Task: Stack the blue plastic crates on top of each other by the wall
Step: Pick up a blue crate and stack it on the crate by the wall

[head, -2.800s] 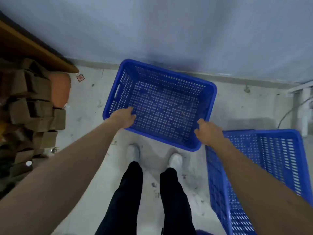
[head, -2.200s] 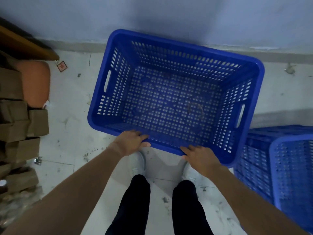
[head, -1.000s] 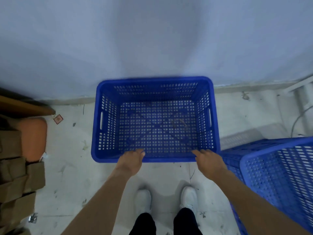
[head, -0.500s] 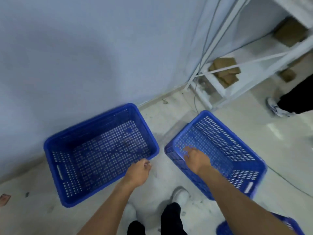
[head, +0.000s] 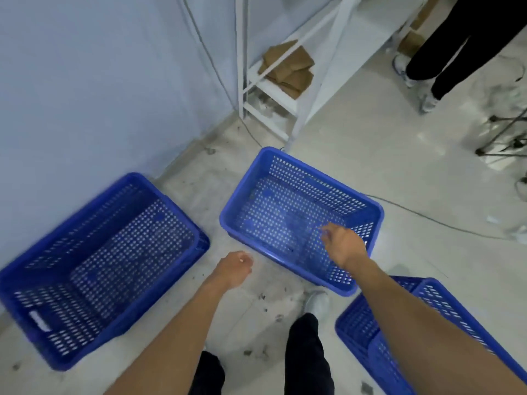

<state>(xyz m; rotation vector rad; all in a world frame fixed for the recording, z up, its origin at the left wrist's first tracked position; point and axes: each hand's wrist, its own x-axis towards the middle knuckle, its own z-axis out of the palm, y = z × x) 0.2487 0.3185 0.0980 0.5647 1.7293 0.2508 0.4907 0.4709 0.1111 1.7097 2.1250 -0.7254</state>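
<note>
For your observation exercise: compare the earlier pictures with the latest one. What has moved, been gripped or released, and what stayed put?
Both hands let go of the blue perforated plastic crate by the wall, now resting on the floor. The view swung right; the right hand reaches over a second blue perforated crate, the left hand hangs free between them. Neither grips anything.

White shelf frame (head: 309, 81) stands by wall (head: 99, 81), cardboard pieces (head: 291, 68) on its low shelf. Cable (head: 427, 220) lies across floor (head: 370, 155). Another person's legs (head: 456, 47) top right.

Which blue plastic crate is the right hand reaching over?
The middle blue perforated plastic crate: the right hand is above it, unlike the crate by the wall.
</note>
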